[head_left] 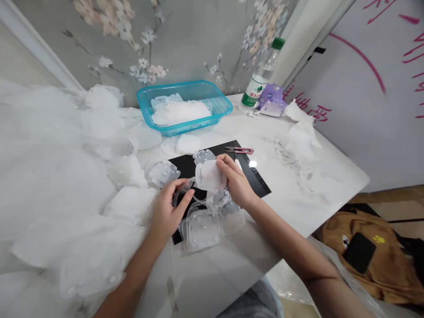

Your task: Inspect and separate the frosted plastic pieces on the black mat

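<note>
My right hand point(234, 179) pinches a white, translucent plastic piece point(209, 175) by its right edge, above a black mat point(257, 180). Beside it, my left hand point(169, 207) has thumb and fingers curved around a thin clear plastic piece point(182, 189), partly hidden by the fingers. More translucent plastic pieces lie around the hands: one point(164, 172) to the left, one point(203, 156) behind, and a larger one point(203, 229) in front. Small grey marks and round dots show on several of them.
A large heap of white translucent pieces point(59, 176) covers the table's left side. Behind are a blue basket point(185, 129) holding similar pieces, a green-capped bottle point(256, 84) and a purple packet point(272, 100). Pink-handled thread snips point(243, 150) lie on the mat; clear scraps point(294, 163) lie right.
</note>
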### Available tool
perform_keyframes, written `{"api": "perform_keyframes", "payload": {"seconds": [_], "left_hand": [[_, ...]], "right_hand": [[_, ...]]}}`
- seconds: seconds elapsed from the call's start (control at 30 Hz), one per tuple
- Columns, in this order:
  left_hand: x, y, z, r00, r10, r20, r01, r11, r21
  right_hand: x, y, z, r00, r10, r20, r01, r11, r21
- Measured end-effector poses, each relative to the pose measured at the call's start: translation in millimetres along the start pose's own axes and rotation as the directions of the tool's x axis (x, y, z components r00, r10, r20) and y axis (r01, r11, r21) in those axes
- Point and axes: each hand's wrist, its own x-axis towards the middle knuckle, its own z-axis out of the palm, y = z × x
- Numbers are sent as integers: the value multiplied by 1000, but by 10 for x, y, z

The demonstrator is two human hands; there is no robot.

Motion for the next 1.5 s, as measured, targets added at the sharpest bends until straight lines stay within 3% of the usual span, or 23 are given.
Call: {"api": "perform_keyframes", "payload": {"seconds": [0.13,0.27,0.37,0.57,0.73,0.83,0.93,1.0,1.07,1.17,1.23,1.3,1.33,1.4,1.47,1.5], "left_hand": [[-5,16,8,1000,-20,-11,20,999,-25],[-1,43,-8,999,-7,-37,6,1000,-20],[-4,42,-21,1000,-3,-24,3,1000,-9],[-21,-4,-26,1000,-3,13,2,999,39],[-15,9,-54,999,13,50,-16,998,60],[-1,36,-76,983,59,175,-72,995,68],[7,58,-85,913,140,384,-175,983,58],[6,65,-83,867,179,465,-227,972,51],[2,65,-80,853,196,483,-252,966,51],[-3,58,-82,881,189,434,-232,971,48],[-4,51,-89,919,164,359,-185,982,26],[-7,45,-95,952,127,277,-130,992,-9],[-10,42,-94,964,108,241,-105,994,-22],[-18,38,-79,979,72,190,-69,997,-27],[-27,39,-48,986,56,159,-55,998,-5],[-31,40,-29,987,61,152,-64,998,15]], "right_hand": [[-34,-39,56,996,49,68,-51,999,19],[-30,-44,75,990,29,139,-4,985,-174],[-20,-20,80,998,-43,43,52,973,-225],[23,31,1,983,-72,-171,48,989,-137],[107,17,-175,875,-166,-454,174,984,-26],[132,26,-199,835,-168,-524,198,980,0],[148,58,-190,829,-169,-534,204,979,7],[167,58,-234,802,-170,-572,213,977,8],[194,25,-335,738,-201,-644,241,970,-26],[237,-47,-502,636,-328,-698,324,935,-145],[253,-54,-534,623,-439,-647,364,895,-257],[254,-3,-478,669,-515,-536,376,857,-353],[249,39,-427,732,-542,-413,368,825,-430],[234,126,-317,870,-491,-48,353,687,-636],[221,171,-247,915,-302,268,384,448,-807],[216,165,-239,911,-233,341,405,349,-845]]}}
